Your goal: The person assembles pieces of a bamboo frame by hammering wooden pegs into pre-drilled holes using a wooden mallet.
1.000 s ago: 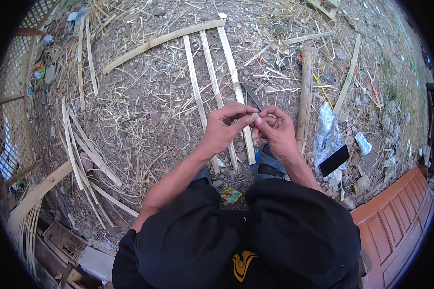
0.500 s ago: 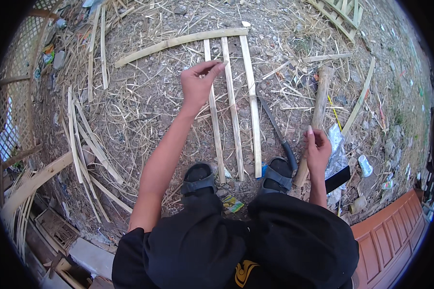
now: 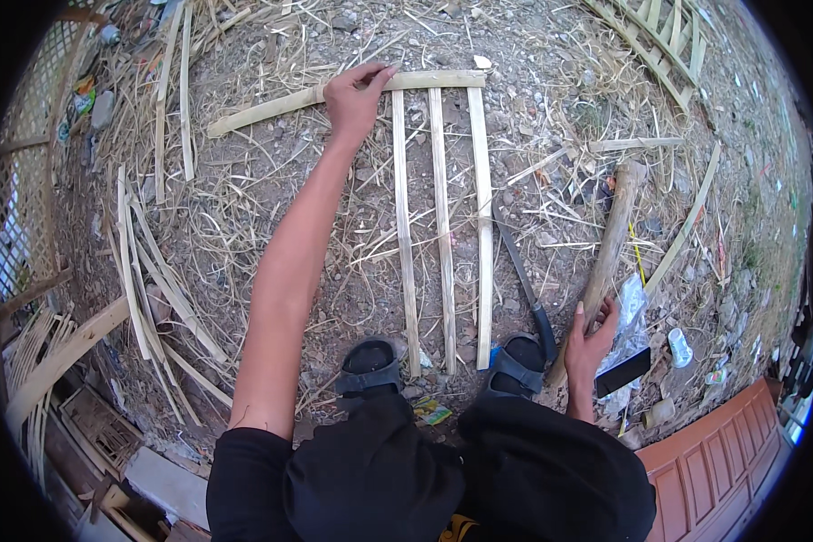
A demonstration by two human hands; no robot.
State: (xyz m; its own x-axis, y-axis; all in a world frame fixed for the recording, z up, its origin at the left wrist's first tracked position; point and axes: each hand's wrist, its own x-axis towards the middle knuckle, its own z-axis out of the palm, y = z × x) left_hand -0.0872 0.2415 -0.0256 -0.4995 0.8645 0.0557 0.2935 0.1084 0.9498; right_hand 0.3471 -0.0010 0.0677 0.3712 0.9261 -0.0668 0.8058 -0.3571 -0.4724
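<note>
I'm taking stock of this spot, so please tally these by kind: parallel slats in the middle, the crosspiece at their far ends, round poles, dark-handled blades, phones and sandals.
Parallel slats: 3
Crosspiece: 1
Round pole: 1
Dark-handled blade: 1
Black phone: 1
Sandals: 2
Total: 9

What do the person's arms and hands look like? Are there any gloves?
No gloves! The left hand and right hand are both bare, with no rings or watch that I can see. The left arm has a short, plain black sleeve and a bare forearm. The right sleeve is out of sight.
</note>
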